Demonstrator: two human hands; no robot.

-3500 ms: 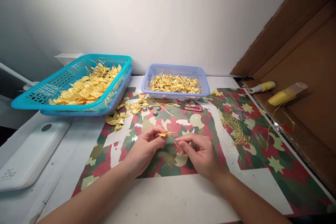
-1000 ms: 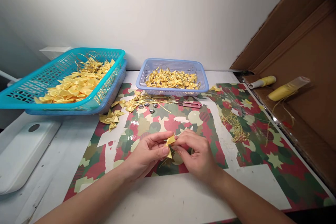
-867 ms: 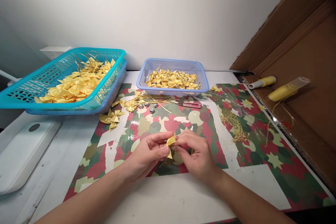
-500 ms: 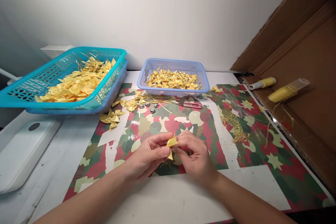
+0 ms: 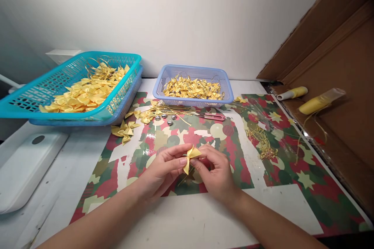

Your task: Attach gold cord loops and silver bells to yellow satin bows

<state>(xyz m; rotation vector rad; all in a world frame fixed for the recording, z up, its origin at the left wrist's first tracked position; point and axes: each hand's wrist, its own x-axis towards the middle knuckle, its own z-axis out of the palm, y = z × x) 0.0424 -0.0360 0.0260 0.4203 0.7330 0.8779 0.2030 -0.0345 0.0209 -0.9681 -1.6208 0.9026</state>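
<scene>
A yellow ribbon bow is held up between my two hands, over the patterned sheet. My left hand pinches its left side between thumb and fingers. From the right, my right hand has thumb and index finger closed at the bow's right side, near its middle. A thin gold cord hangs below the bow; how it is fastened is hidden by the fingers. Beyond my hands lie several small silver bells, loose yellow bows and a bunch of gold cords.
Yellow bows fill part of a turquoise basket at left and a lavender basket at the back. A pink-handled cutter lies before the latter. Gold cord clippings are at right, beside a cardboard wall. A white device stands left.
The bow has turned between my fingers and its tails now spread differently. More of the gold cord shows beneath it. Both hands stay in nearly the same place.
</scene>
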